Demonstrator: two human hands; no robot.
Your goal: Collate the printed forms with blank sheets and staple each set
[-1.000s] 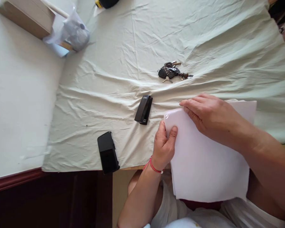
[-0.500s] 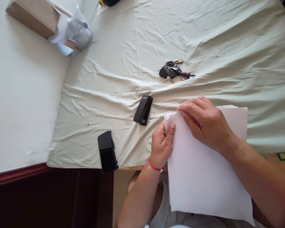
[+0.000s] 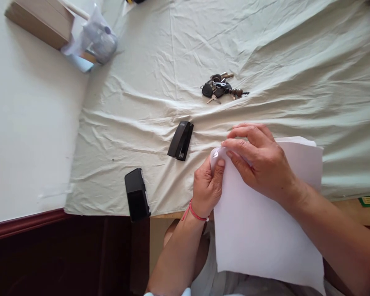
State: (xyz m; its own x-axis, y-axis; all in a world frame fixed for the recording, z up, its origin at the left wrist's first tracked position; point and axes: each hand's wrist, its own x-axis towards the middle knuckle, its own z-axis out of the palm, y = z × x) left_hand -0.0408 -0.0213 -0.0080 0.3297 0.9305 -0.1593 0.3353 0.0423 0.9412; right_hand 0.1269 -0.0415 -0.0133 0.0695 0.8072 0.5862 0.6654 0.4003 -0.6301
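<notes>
White sheets of paper (image 3: 262, 238) lean over the table's front edge toward my lap. Gripping their left edge near the upper corner, my left hand (image 3: 207, 185) has its thumb on top and its fingers hidden behind. My right hand (image 3: 259, 158) pinches the top edge close to that corner, thumb in front. The corner between the hands is bent and catches the light. A black stapler (image 3: 180, 140) lies on the cloth just left of the paper.
On the pale green cloth (image 3: 148, 90) a bunch of keys (image 3: 220, 88) lies behind the stapler. A black phone (image 3: 137, 194) rests at the front edge. A cardboard box (image 3: 40, 22) and a plastic bag (image 3: 98, 39) stand at the back left by the wall.
My right hand has slid left along the top edge, nearer the corner, and its fingers have spread a little. The left hand keeps its hold. The whole view has shifted slightly.
</notes>
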